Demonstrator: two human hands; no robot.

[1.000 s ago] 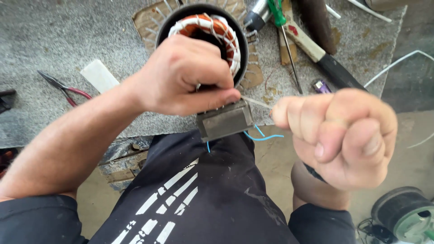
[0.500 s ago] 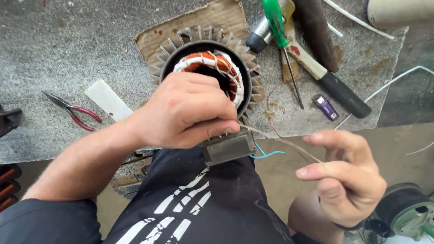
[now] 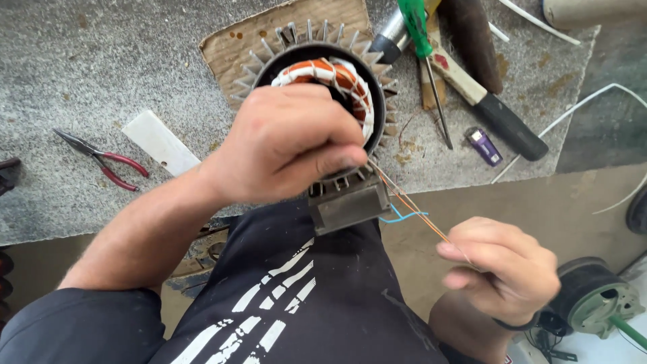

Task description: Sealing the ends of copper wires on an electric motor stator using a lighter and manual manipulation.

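While the finned motor stator sits at the near edge of the grey bench, the left hand drapes over its front, fingers curled shut against the housing where the thin copper wire comes out beside the grey terminal box. That wire runs down and to the right, straight to the right hand, which hangs off the bench over the lap with fingertips pinched closed on the strand. So the stator is under the left hand, well apart from the right. Red-handled pliers lie left, a green-handled screwdriver and a purple lighter lie right.
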